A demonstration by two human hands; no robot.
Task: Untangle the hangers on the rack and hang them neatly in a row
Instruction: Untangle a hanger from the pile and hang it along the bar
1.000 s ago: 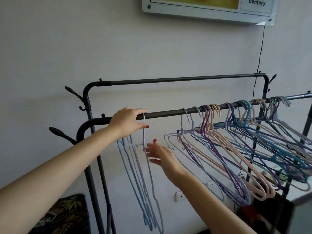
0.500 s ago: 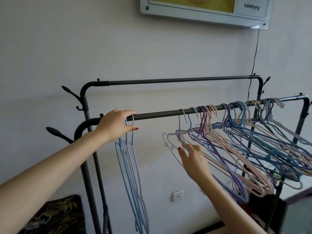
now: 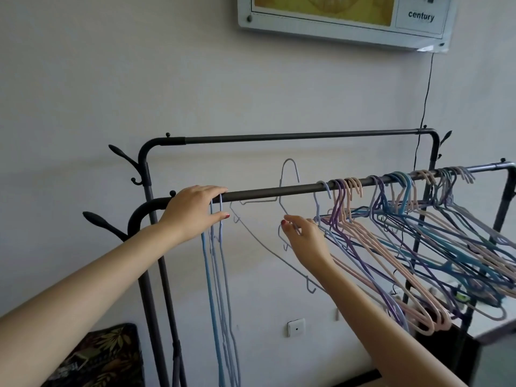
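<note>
A dark front rail [image 3: 279, 191] of the clothes rack carries a tangled bunch of pink, purple and blue hangers [image 3: 418, 233] on its right half. A few blue hangers [image 3: 220, 275] hang straight down at the left. My left hand [image 3: 195, 210] lies over the rail there, its fingers and thumb closed around their hooks. My right hand [image 3: 304, 238] grips a pale lavender hanger [image 3: 289, 170] just left of the bunch. This hanger is lifted and tilted, with its hook above the rail and one arm slanting down below my wrist.
A second, higher rail [image 3: 279, 136] runs behind with nothing on it. Leaf-shaped pegs [image 3: 97, 219] stick out from the rack's left posts. A framed board [image 3: 335, 20] and a black cable [image 3: 424, 107] are on the wall. A leaf-patterned cushion [image 3: 97, 356] sits at the lower left, and a wall socket [image 3: 296, 328] is low on the wall.
My right hand went to the bunch, took hold of a pale lavender hanger and raised it so its hook is above the rail. My left hand stayed on the rail.
</note>
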